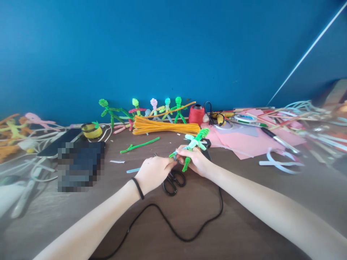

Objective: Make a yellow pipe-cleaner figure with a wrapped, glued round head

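Between my hands, above the table, is a pipe-cleaner figure [201, 135] in bright green and pale mint, tilted with its green head up to the right. My right hand [197, 161] is closed around its lower part. The fingers of my left hand [157, 170] pinch a green end of the figure; the fingertips are partly hidden. Black-handled scissors [170, 184] lie on the table just under my hands, blades mostly covered. A loose green pipe cleaner [140, 145] and a short light-blue strip [132, 170] rest to the left.
Behind my hands lies a bundle of orange pipe cleaners [165, 125]. Several finished figures [178, 108] lean on the blue wall. Red thread [196, 114], pink paper [238, 142] and a marker [280, 141] are to the right. A black cable [173, 231] curves in front; cords and a phone [60, 141] are left.
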